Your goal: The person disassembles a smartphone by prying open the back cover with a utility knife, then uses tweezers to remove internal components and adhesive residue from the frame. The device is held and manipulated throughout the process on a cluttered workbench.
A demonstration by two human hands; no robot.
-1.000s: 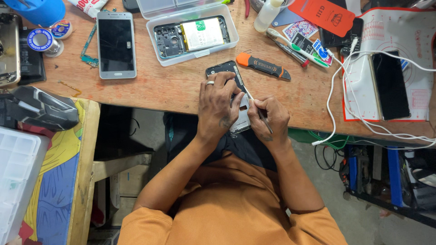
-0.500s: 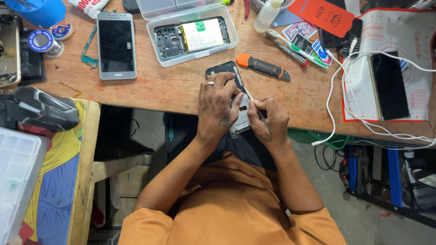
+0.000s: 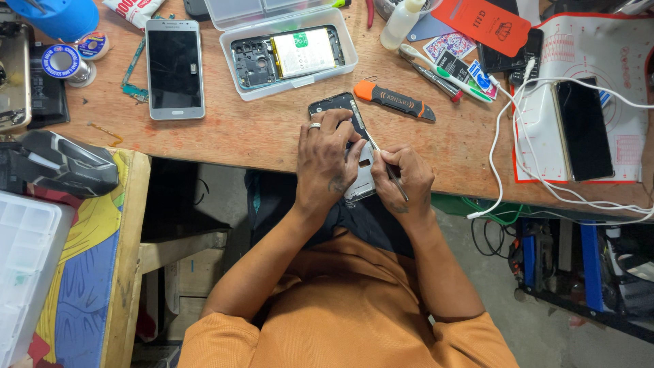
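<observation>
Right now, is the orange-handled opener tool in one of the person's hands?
No, the orange-handled opener tool lies on the wooden table, apart from both hands, above the right hand.

The left hand (image 3: 327, 163) covers most of the phone (image 3: 354, 146). The tool (image 3: 390, 170) tip is hidden. A blue cup (image 3: 61, 17) is cut off.

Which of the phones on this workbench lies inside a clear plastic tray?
The opened phone with its battery showing, at the top middle. It sits in the clear tray; the silver phone and the black phone lie outside it.
</observation>
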